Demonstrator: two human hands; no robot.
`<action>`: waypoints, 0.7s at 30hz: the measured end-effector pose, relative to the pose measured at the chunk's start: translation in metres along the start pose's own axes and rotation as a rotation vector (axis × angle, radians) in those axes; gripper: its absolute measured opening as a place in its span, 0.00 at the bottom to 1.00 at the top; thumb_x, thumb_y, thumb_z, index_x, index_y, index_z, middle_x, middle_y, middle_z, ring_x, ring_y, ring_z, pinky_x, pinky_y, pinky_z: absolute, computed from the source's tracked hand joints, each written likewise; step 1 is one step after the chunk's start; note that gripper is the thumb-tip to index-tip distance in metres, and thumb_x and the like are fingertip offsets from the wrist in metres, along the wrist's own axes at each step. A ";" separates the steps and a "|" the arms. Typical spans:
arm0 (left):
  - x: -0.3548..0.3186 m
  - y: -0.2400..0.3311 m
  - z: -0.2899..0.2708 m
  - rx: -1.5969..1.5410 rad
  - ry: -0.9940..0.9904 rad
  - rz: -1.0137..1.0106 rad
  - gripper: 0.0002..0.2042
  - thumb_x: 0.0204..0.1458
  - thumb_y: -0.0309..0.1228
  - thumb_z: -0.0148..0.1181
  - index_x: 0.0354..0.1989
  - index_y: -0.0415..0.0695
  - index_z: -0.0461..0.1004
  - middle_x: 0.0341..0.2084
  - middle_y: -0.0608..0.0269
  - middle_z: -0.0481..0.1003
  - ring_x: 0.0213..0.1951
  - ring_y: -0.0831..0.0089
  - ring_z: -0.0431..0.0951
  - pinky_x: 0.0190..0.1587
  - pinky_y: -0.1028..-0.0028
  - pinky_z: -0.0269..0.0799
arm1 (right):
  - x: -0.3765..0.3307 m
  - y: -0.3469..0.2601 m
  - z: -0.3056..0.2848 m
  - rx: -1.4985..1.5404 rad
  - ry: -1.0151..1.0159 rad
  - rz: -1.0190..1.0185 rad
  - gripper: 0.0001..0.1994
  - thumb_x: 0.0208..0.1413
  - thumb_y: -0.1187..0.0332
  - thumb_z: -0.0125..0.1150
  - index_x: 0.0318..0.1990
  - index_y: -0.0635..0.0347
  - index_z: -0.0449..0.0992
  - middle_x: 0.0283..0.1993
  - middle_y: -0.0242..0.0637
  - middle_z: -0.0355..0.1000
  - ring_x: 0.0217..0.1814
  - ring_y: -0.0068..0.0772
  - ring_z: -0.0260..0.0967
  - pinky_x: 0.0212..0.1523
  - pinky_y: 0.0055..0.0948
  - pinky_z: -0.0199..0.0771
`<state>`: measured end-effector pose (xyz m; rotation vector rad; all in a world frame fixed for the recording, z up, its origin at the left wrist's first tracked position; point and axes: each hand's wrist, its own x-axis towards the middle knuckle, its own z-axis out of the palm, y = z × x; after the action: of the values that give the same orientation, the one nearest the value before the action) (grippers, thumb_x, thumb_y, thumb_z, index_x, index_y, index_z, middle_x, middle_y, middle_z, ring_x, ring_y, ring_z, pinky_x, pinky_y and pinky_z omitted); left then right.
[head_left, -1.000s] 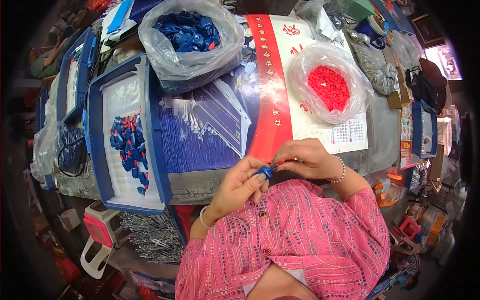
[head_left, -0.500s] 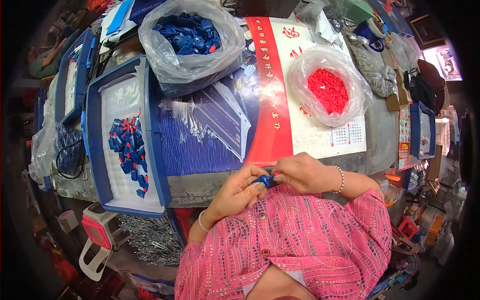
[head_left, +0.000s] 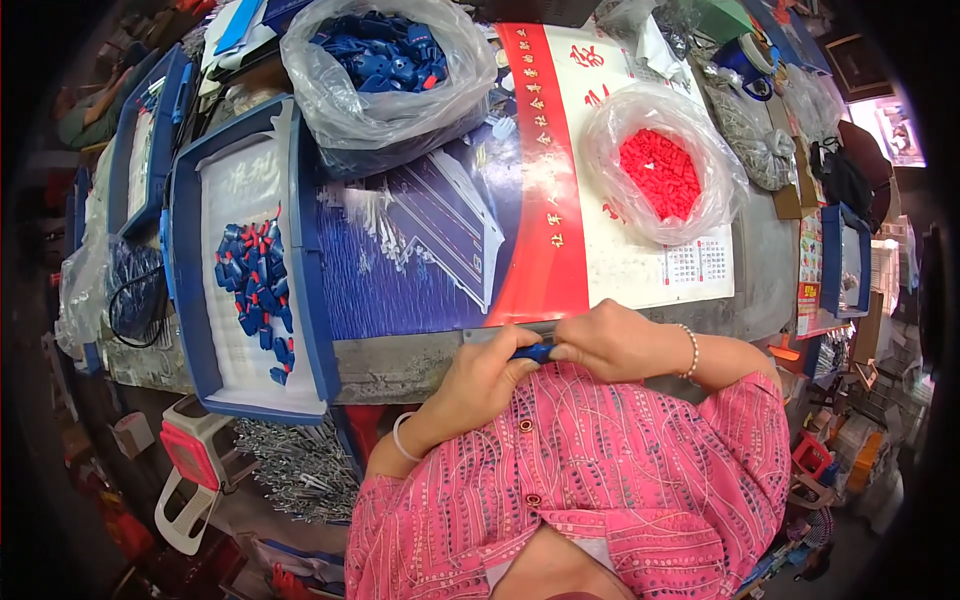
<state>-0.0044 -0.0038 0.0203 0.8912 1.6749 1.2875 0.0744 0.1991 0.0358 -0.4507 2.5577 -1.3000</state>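
Observation:
In front of my chest, at the table's near edge, both hands meet on a small blue plastic part. My left hand is closed round its left end, thumb and fingers pinching it. From the right, my right hand presses on the other end, with fingers curled and thumb against the part. Most of the part is hidden by the fingers, and no red piece shows between them. To the left, a blue tray lined with white holds a heap of blue parts with red pieces in them.
A clear bag of blue plastic parts stands at the back. Right of it, a clear bag holds small red pieces on a printed poster. A plastic stool and a bundle of metal rods are below left.
The red piece seen at my right fingertips is now out of sight. My right hand has closed further over the blue part, and both hands have drawn tighter together.

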 end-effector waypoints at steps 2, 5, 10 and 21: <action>-0.001 -0.006 0.007 0.297 0.141 0.223 0.11 0.49 0.26 0.56 0.40 0.38 0.66 0.26 0.50 0.74 0.28 0.54 0.76 0.29 0.66 0.69 | 0.001 0.001 0.003 0.340 -0.030 0.153 0.17 0.57 0.57 0.51 0.24 0.61 0.65 0.16 0.33 0.60 0.15 0.31 0.61 0.20 0.27 0.68; 0.001 -0.013 0.007 0.459 0.134 0.273 0.12 0.48 0.26 0.57 0.41 0.38 0.65 0.27 0.49 0.74 0.28 0.52 0.75 0.28 0.62 0.69 | 0.003 0.027 0.012 0.949 -0.210 0.499 0.20 0.59 0.54 0.46 0.26 0.64 0.67 0.15 0.30 0.60 0.15 0.24 0.60 0.22 0.25 0.70; 0.004 -0.022 -0.003 0.097 0.126 0.025 0.11 0.50 0.26 0.55 0.40 0.38 0.65 0.25 0.49 0.73 0.26 0.53 0.75 0.26 0.66 0.68 | 0.013 0.020 0.005 0.360 -0.076 0.205 0.15 0.53 0.58 0.55 0.32 0.63 0.70 0.21 0.33 0.63 0.22 0.30 0.63 0.28 0.27 0.68; 0.010 -0.029 -0.004 0.428 0.124 0.198 0.11 0.49 0.25 0.55 0.40 0.37 0.65 0.27 0.47 0.73 0.28 0.51 0.75 0.28 0.65 0.69 | 0.022 0.051 0.012 1.465 -0.499 0.684 0.16 0.59 0.60 0.49 0.22 0.58 0.65 0.13 0.25 0.52 0.12 0.21 0.50 0.19 0.26 0.58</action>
<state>-0.0138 -0.0026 -0.0090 1.2761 2.0462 1.1465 0.0495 0.2104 -0.0146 0.3406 0.7527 -1.9101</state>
